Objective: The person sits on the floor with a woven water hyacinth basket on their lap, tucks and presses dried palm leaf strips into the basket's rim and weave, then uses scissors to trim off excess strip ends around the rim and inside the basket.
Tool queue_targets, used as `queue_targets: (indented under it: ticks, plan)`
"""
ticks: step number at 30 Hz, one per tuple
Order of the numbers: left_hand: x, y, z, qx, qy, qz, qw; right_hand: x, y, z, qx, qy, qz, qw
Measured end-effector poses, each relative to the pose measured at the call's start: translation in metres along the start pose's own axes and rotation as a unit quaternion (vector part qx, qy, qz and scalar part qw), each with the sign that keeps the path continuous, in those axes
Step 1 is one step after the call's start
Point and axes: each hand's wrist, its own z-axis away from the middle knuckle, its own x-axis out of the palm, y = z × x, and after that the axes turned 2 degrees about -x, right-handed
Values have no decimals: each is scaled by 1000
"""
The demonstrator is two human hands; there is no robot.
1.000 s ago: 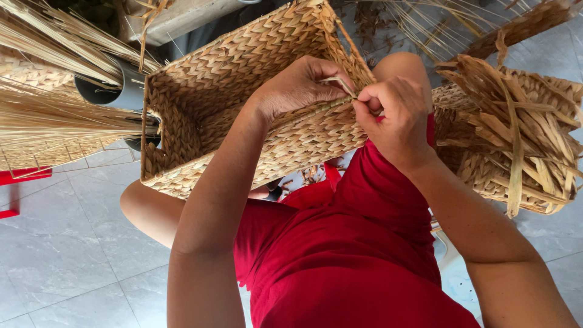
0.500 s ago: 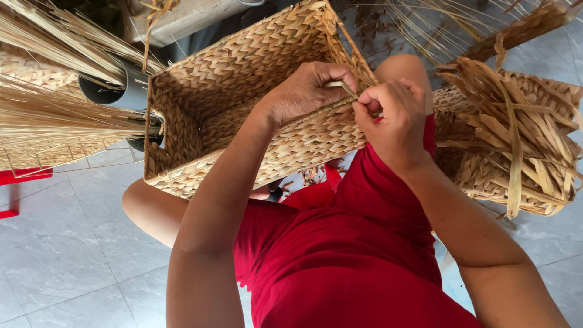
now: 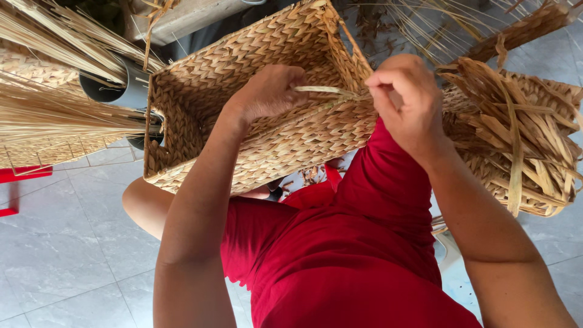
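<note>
A rectangular woven straw basket [image 3: 200, 103] rests on my lap against my red trousers, its opening turned toward me. My left hand [image 3: 267, 91] reaches over the near rim and pinches a pale straw strand [image 3: 328, 91]. My right hand [image 3: 407, 100] is closed at the basket's right corner, gripping the other end of the same strand. The strand runs nearly level between both hands along the rim.
A bundle of loose dried straw [image 3: 54, 115] lies at the left beside a grey pipe [image 3: 121, 91]. Another woven basket [image 3: 540, 152] with loose flat strands hanging off it sits at the right. Grey floor tiles [image 3: 61, 255] lie below, with a red object [image 3: 18, 176] at the left edge.
My hands have drawn apart along the rim, left hand shifting left and right hand shifting right, pulling the strand longer between them. The basket has barely moved.
</note>
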Motion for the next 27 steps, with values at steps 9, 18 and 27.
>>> queue_targets:
  ticks: [9, 18, 27]
  plan:
    - [-7, 16, 29, 3, 65, -3, 998, 10, 28, -66, 50, -350, -49, 934]
    - [5, 21, 42, 7, 149, 104, 983, 36, 27, -82, 204, -428, -39, 879]
    - [-11, 15, 88, 72, 406, -34, 910, 36, 36, -75, 93, -376, -13, 922]
